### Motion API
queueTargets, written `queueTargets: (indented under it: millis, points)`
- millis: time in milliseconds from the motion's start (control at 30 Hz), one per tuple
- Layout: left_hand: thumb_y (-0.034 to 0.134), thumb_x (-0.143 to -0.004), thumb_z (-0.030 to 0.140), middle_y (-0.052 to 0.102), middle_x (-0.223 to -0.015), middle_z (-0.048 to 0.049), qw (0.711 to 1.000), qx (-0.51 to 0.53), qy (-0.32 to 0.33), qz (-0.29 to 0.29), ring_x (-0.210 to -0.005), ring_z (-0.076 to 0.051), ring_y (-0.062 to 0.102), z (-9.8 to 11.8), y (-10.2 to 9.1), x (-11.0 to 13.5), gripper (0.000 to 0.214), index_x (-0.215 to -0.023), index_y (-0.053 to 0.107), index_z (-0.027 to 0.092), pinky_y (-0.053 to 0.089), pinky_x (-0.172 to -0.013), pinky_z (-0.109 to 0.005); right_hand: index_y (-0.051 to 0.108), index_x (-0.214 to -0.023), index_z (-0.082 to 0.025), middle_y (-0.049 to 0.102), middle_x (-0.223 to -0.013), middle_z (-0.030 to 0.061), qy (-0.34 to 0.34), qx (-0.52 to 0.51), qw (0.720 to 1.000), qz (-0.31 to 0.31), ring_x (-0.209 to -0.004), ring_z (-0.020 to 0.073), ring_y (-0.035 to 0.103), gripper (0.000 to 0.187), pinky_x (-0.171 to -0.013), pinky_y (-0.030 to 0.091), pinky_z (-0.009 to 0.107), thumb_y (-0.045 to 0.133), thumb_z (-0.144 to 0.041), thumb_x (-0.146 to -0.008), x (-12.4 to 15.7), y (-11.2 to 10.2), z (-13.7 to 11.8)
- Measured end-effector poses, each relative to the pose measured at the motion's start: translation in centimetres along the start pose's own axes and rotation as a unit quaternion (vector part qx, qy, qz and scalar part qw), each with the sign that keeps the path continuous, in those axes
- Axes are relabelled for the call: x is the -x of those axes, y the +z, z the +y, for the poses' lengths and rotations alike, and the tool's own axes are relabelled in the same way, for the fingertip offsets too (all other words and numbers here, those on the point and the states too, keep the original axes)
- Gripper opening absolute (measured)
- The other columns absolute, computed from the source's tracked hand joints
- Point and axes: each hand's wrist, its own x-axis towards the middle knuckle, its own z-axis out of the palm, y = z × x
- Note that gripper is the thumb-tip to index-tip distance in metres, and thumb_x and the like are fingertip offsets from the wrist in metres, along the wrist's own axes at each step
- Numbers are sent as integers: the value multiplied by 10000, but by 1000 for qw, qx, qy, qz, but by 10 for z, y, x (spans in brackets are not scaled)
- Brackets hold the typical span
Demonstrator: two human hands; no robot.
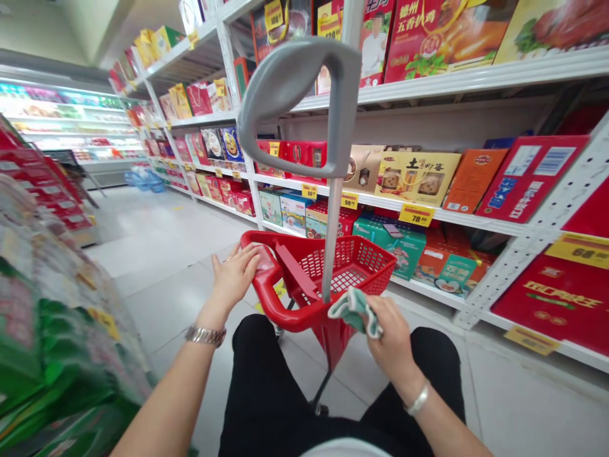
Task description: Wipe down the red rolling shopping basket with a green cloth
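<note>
The red basket trolley (285, 319) stands on the floor (183, 301), between the knees of the seated or crouching person and the lower edge of the shelf (431, 289). Inside it I see a red flap (299, 271), which leans across the near part; its grey handle (349, 120) rises above on a metal pole (333, 231).

At the near right corner of the rim is a green and white cloth (352, 311). The right hand (392, 336) pinches it in a bunch between thumb and fingers. Whether the cloth presses on the rim or only hangs beside it, I cannot tell. The left hand (236, 271) lies on the left side of the rim, fingers stretched and a little spread, not closed around it.

In my judgement, the step in hand is wiping the rim, with the left hand steadying the trolley. Continuing it calls for firm contact of the cloth around the pole's foot, and for the left hand to make room when that side is wiped.

Farther out, boxes (419, 178) fill the shelf.
</note>
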Motion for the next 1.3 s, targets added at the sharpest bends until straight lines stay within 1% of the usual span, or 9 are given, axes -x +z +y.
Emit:
queueTargets:
  millis: [167, 300, 433, 600, 833, 967, 1100, 1200, 1300]
  points:
    - [411, -971, 402, 643, -1372, -82, 997, 11, 58, 59, -1385, -325, 472, 60, 1, 52, 404, -1287, 635, 287, 101, -1156, -742, 680, -1133, -225, 714, -953, 99, 103, 42, 993, 25, -861, 253, 658, 247, -782, 534, 396, 528, -307, -956, -30, 5, 34]
    - [426, -969, 422, 659, -1339, -129, 994, -32, 103, 36, -1364, -352, 491, 95, 17, 80, 437, -1293, 639, 221, 63, -1176, -726, 645, -1230, -206, 721, -1069, 107, -25, -20, 997, -75, -966, 238, 657, 335, -873, 503, 397, 467, -353, -987, -31, 43, 18]
    - [453, -951, 438, 658, -1325, -179, 990, -85, 95, 55, -1347, -392, 499, 85, 26, 72, 458, -1249, 671, 168, 89, -1176, -724, 544, -1368, -135, 663, -1261, 154, -121, -22, 985, -125, -1155, 263, 600, 499, -1009, 423, 446, 433, -441, -991, -7, 67, 11]
    - [421, -958, 398, 717, -1247, -104, 989, -78, 112, 50, -1302, -334, 557, 51, 24, 50, 387, -1165, 711, 246, 127, -1190, -685, 643, -1205, -122, 725, -1083, 136, -40, 98, 989, -106, -975, 236, 634, 353, -885, 420, 377, 394, -286, -1016, 9, 65, 59]
    - [420, -965, 378, 740, -1202, -88, 988, -67, 118, 78, -1253, -313, 595, 26, 31, 25, 365, -1113, 726, 243, 86, -1193, -674, 665, -823, -171, 687, -762, 67, 13, 192, 972, -131, -727, 189, 569, 487, -726, 329, 300, 344, -458, -1052, 8, 44, 123]
    - [443, -973, 329, 743, -1196, -89, 973, -53, 122, 186, -1223, -296, 611, 26, 41, 40, 321, -1127, 709, 238, 103, -1190, -655, 668, -861, -171, 680, -787, 72, 25, 221, 968, -113, -751, 187, 555, 471, -751, 312, 295, 346, -457, -1052, 18, 43, 135]
    - [547, -913, 197, 779, -1076, -52, 917, -33, 207, 339, -1111, -249, 663, 47, 47, 83, 296, -1168, 683, 261, 205, -1187, -561, 680, -958, -161, 681, -852, 76, 43, 244, 962, -114, -808, 197, 543, 363, -794, 311, 305, 410, -389, -1041, 26, 50, 130]
    - [563, -902, 186, 785, -1017, -37, 914, 6, 321, 249, -1006, -215, 694, 72, 55, 93, 292, -1157, 684, 262, 338, -1127, -475, 681, -1030, -161, 675, -885, 73, 58, 263, 955, -122, -840, 203, 533, 296, -819, 306, 315, 463, -361, -1024, 27, 55, 121]
    - [526, -946, 265, 778, -1043, -52, 934, 6, 323, 153, -1030, -221, 683, 93, 71, 72, 255, -1126, 705, 241, 364, -1112, -460, 682, -1076, -168, 667, -895, 68, 68, 271, 951, -131, -849, 205, 523, 259, -822, 302, 321, 500, -341, -1011, 29, 61, 110]
